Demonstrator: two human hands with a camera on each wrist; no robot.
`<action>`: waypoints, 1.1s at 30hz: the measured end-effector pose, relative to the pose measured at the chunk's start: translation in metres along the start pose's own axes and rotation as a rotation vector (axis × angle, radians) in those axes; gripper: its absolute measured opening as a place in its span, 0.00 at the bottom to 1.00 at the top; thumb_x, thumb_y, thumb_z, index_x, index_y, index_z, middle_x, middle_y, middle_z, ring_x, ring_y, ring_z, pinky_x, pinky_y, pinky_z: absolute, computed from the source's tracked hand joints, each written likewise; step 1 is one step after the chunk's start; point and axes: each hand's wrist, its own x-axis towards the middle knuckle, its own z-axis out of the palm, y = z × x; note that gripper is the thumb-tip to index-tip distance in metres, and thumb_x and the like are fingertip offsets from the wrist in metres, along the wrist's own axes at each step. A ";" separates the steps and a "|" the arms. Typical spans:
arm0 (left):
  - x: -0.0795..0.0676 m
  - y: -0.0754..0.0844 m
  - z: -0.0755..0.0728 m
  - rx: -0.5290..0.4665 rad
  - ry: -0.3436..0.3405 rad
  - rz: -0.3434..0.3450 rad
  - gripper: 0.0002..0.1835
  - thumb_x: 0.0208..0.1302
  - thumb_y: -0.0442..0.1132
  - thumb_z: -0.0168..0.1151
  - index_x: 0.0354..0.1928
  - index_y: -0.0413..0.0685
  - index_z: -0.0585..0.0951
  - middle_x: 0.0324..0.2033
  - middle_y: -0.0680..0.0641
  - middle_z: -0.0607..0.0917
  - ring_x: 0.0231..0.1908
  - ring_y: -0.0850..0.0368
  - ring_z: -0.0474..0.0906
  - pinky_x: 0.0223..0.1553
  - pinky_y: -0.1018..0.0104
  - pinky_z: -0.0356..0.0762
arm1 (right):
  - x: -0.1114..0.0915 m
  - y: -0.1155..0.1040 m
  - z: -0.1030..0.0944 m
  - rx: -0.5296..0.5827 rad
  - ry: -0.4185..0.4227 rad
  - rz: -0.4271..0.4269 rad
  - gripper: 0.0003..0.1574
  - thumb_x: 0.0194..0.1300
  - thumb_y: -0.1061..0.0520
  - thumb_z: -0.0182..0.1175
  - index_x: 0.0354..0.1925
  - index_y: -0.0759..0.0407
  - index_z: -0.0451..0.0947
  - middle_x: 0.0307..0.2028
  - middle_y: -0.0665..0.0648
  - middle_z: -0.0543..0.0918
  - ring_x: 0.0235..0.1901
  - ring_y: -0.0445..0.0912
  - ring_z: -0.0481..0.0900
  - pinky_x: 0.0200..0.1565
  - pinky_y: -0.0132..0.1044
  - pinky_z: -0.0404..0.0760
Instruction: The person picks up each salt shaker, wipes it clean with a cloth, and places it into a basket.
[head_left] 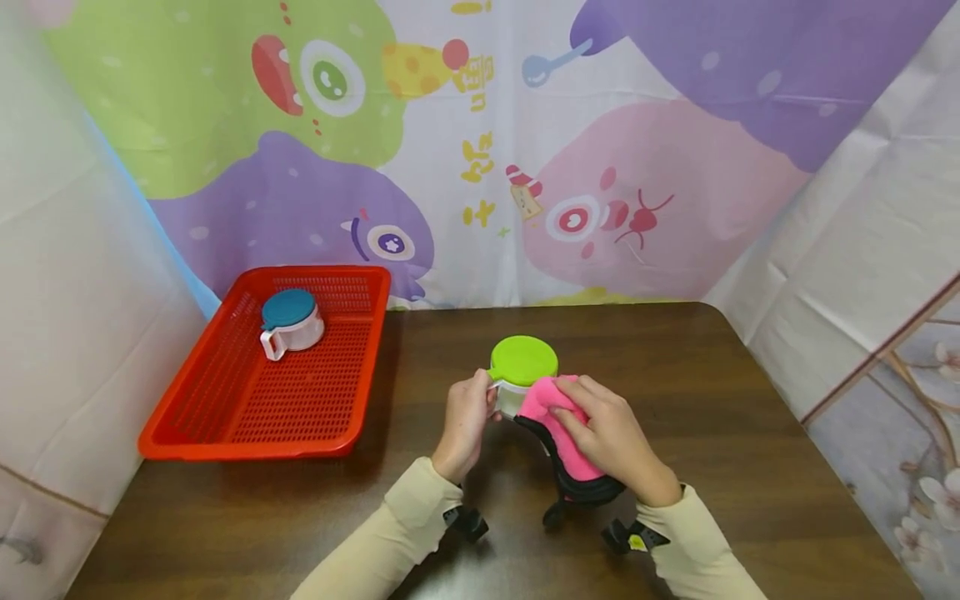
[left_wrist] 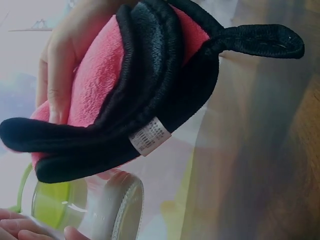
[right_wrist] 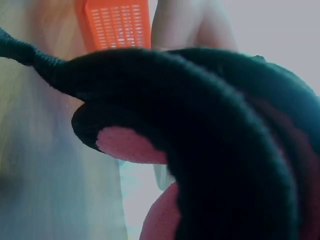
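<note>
Above the table, a small clear jar with a lime-green lid (head_left: 523, 361) is gripped at its handle side by my left hand (head_left: 462, 425). My right hand (head_left: 613, 429) holds a folded pink cloth with black edging (head_left: 546, 408) against the jar's right side, covering part of it. In the left wrist view the cloth (left_wrist: 95, 87) shows a black hanging loop and a small white label, with the jar (left_wrist: 127, 207) lying sideways beyond it. The dark edging (right_wrist: 215, 150) fills most of the right wrist view and hides the jar's wall there.
To the left stands a red plastic basket (head_left: 358, 417) with slotted walls. Inside it, near the back, sits a similar jar with a blue lid (head_left: 288, 308) and a white handle. The brown wooden table (head_left: 675, 367) meets a cartoon-printed curtain (head_left: 480, 250) at the back.
</note>
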 end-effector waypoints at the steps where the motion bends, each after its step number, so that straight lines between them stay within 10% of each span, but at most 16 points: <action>1: -0.001 0.000 0.000 0.004 0.007 -0.004 0.20 0.62 0.36 0.43 0.11 0.47 0.64 0.10 0.55 0.62 0.16 0.61 0.57 0.24 0.68 0.67 | 0.000 -0.001 0.001 0.000 0.000 -0.002 0.23 0.53 0.60 0.70 0.48 0.63 0.82 0.37 0.56 0.84 0.34 0.44 0.79 0.37 0.40 0.82; 33: -0.007 -0.006 0.011 0.184 0.071 0.046 0.19 0.63 0.40 0.46 0.13 0.52 0.66 0.14 0.55 0.64 0.20 0.60 0.61 0.23 0.70 0.59 | 0.002 -0.033 0.016 -0.155 -0.041 0.090 0.23 0.52 0.58 0.71 0.48 0.62 0.82 0.38 0.59 0.85 0.38 0.51 0.83 0.42 0.46 0.83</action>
